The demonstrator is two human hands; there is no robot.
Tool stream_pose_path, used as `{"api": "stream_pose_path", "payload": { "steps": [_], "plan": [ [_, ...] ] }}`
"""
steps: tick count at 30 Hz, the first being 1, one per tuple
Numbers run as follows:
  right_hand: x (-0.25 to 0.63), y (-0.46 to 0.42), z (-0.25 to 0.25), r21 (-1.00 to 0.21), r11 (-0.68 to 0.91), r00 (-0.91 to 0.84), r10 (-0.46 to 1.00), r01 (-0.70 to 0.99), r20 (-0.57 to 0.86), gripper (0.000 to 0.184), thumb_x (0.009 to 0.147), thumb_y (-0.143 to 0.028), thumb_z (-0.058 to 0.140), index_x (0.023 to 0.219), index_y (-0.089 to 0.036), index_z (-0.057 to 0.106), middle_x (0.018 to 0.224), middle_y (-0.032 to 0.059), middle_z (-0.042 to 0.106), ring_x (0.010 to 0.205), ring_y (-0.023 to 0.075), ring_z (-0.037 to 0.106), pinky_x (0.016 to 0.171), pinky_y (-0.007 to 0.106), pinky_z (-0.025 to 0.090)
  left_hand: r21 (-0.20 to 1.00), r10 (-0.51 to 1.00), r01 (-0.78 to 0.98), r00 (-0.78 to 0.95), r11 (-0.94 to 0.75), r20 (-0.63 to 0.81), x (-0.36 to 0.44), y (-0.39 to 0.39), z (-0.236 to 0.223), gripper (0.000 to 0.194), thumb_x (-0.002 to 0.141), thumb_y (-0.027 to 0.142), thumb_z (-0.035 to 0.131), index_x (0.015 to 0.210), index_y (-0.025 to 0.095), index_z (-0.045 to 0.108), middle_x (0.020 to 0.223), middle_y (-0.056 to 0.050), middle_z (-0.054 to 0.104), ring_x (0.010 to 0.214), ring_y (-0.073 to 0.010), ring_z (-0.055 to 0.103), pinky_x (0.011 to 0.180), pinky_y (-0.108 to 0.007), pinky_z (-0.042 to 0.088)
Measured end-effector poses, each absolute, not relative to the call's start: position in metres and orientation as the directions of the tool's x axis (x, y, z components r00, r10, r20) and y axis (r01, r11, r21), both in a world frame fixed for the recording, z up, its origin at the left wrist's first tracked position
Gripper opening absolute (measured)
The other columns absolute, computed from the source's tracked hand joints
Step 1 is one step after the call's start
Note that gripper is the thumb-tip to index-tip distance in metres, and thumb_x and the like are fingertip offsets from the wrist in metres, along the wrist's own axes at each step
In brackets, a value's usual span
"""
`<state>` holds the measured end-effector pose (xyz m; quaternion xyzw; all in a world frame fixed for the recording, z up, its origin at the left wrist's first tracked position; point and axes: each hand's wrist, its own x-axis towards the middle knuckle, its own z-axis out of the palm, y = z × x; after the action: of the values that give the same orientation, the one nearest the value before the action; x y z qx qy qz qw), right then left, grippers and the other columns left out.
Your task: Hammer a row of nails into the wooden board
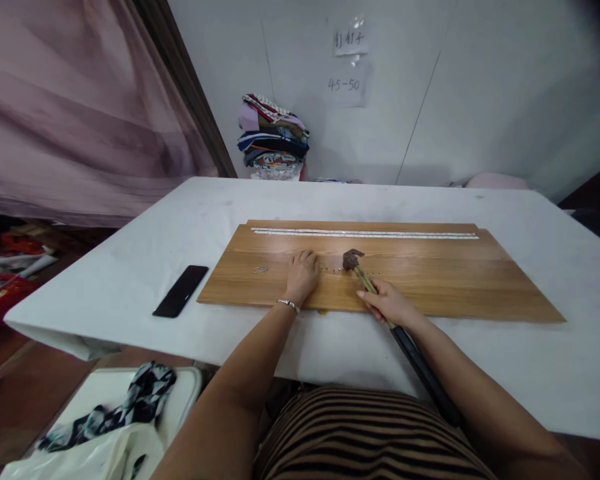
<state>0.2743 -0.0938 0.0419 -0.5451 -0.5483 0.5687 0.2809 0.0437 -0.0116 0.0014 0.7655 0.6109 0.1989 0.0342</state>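
A long wooden board (455, 280) lies on a white table (130, 267). My right hand (387, 301) is closed round the handle of a hammer (353, 260), whose head rests on the board by a row of small nails (330, 269). My left hand (301, 272) rests on the board just left of the hammer head, fingers curled down; whether it pinches a nail I cannot tell. A few loose nails (261, 270) lie on the board farther left. A white strip (365, 233) runs along the board's far edge.
A black phone (181, 291) lies on the table left of the board. Folded clothes (274, 137) are stacked against the back wall. A white chair with a patterned cloth (140, 393) stands at lower left. A curtain hangs at left.
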Motion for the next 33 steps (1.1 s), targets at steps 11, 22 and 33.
{"api": "stream_pose_path", "payload": {
  "steps": [11,22,33],
  "plan": [
    [0.2743,-0.0952,0.0439,-0.92,-0.265,-0.23,0.914,0.288,-0.335,0.028,0.082,-0.041,0.064,0.086,-0.024,0.043,0.045,-0.0119,0.043,0.031,0.0076,0.037,0.033,0.02,0.03,0.298,0.948,0.92,0.176,-0.255,0.267,0.0438,-0.012,0.0016,0.023,0.097,0.019,0.044,0.101,0.021,0.067,0.122,-0.009,0.069,0.122,-0.0238,0.056,0.109,-0.042,0.038],
    [0.2739,-0.0948,0.0421,-0.931,-0.242,-0.245,0.918,0.274,-0.311,0.031,0.08,-0.043,0.066,0.083,-0.024,0.042,0.046,-0.0116,0.044,0.031,0.0067,0.037,0.033,0.019,0.029,0.295,0.952,0.923,0.173,-0.246,0.254,0.0448,-0.0131,0.0048,0.024,0.097,0.019,0.044,0.103,0.021,0.067,0.125,-0.009,0.068,0.123,-0.0237,0.056,0.109,-0.042,0.038],
    [0.2739,-0.0961,0.0452,-0.928,-0.247,-0.236,0.919,0.28,-0.316,0.029,0.08,-0.042,0.066,0.083,-0.024,0.042,0.045,-0.0118,0.044,0.031,0.0074,0.037,0.033,0.019,0.03,0.302,0.951,0.921,0.171,-0.247,0.257,0.0447,-0.013,0.0041,0.025,0.097,0.02,0.044,0.104,0.022,0.068,0.125,-0.009,0.068,0.123,-0.0237,0.056,0.109,-0.042,0.039]
  ]
}}
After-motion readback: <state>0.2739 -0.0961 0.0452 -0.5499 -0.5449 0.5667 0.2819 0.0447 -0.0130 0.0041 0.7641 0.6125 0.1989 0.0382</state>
